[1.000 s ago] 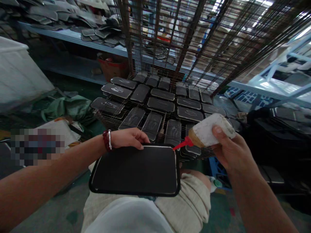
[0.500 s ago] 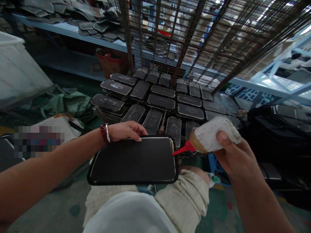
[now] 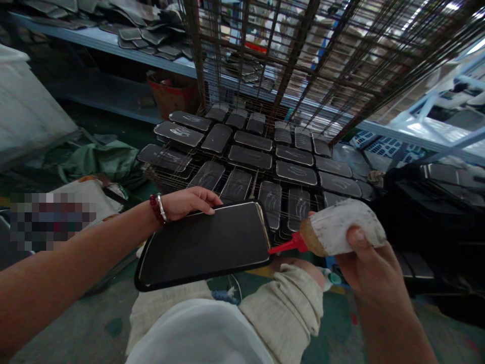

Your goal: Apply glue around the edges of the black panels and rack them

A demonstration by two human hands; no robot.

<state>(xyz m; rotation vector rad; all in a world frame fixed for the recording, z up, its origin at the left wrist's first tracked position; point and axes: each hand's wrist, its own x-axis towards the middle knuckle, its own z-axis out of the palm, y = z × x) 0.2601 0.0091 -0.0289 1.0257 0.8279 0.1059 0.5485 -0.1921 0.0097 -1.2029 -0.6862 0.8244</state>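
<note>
Left hand (image 3: 187, 201): curled over the far long edge of the black panel (image 3: 204, 242), fingers (image 3: 206, 203) bent down onto its top face, gripping it.
Right hand (image 3: 364, 265): clenched around the squeeze bottle (image 3: 341, 230), thumb pressed on its upper side.
Bottle: lying almost level, white wrap smeared and stained, amber contents showing at the neck, red nozzle (image 3: 286, 246) pointing left.
Nozzle tip: touching the panel's right-hand edge near the lower corner.
Panel: flat, matte black, rounded corners, thin pale line running along the rim; held above the lap (image 3: 273, 303), tilted with the right end higher.
Wrist: red bead bracelet (image 3: 154, 209) and a metal bangle just beside it.
Beyond the hands: wire rack (image 3: 246, 167) carrying rows of similar dark panels, many with pale streaks on top.
Further out: tall wire frame (image 3: 303, 65) rising behind the rack, shelf (image 3: 113, 45) at upper left stacked with more dark pieces.
</note>
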